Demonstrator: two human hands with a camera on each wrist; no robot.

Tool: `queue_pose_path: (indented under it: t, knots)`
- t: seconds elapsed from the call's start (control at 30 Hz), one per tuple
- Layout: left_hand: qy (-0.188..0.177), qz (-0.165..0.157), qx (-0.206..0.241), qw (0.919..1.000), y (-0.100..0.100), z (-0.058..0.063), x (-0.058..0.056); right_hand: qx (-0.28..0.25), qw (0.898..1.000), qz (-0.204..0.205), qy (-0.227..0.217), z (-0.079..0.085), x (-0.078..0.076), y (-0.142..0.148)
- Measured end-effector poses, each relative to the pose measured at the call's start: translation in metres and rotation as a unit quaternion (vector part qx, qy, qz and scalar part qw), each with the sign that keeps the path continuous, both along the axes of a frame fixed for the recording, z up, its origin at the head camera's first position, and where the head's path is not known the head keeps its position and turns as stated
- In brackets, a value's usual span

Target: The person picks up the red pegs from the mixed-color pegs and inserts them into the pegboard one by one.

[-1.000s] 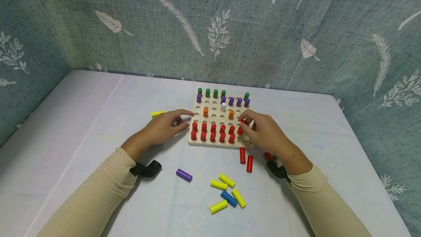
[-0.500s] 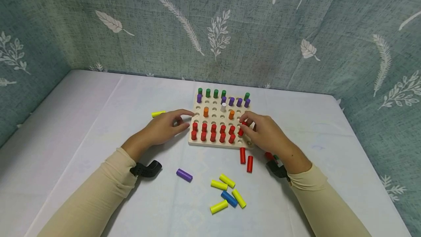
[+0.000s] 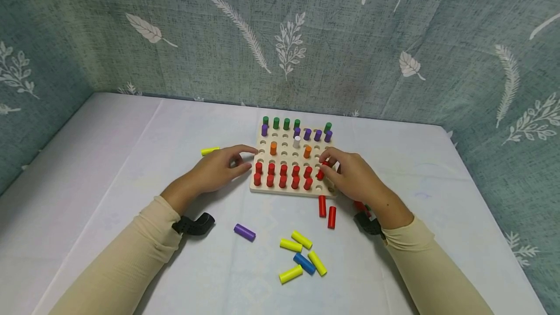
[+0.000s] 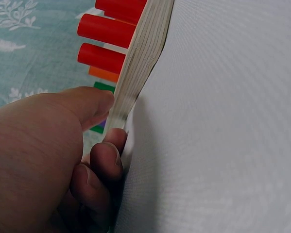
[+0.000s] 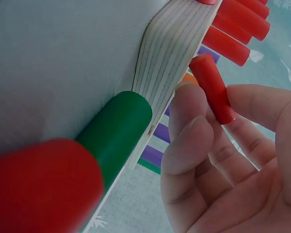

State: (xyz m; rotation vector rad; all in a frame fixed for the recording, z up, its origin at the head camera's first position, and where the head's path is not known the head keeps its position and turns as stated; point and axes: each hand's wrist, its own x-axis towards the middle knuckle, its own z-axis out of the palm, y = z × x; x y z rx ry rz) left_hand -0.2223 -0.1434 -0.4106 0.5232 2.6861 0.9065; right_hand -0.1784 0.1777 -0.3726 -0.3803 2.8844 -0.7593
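A light wooden pegboard [image 3: 280, 191] lies on the white cloth. Two front rows hold red pegs [image 3: 283, 181]; behind stand orange pegs [image 3: 273, 148], a white peg [image 3: 296, 142], purple pegs [image 3: 308, 134] and green pegs [image 3: 276, 123]. At the board's right side, my right hand [image 3: 356, 174] pinches a red peg [image 5: 213, 87] between thumb and fingers. That peg tilts, its lower end at the board's top; whether it enters a hole is unclear. My left hand [image 3: 220, 166] rests at the left edge, its thumb [image 4: 94, 102] against the board's side, holding no peg.
Two loose red pegs [image 3: 332, 218] lie in front of the board. Nearer are a purple peg [image 3: 245, 232], a blue peg [image 3: 304, 263] and several yellow pegs [image 3: 290, 245]. Another yellow peg [image 3: 210, 151] lies behind my left hand. Red and green pegs [image 5: 116, 128] lie under my right wrist.
My right hand has shifted slightly right and down with the red peg, which sits a little lower at the board. My left hand has stayed where it was.
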Motion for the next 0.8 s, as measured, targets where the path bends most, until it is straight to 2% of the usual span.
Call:
queue_pose_path:
  t: [0.8]
  knots:
    - [-0.001, 0.002, 0.0, 1.0, 0.0004, -0.0001, 0.0005, 0.009, 1.0, -0.006, -0.006, 0.0007, 0.0006, -0.0027]
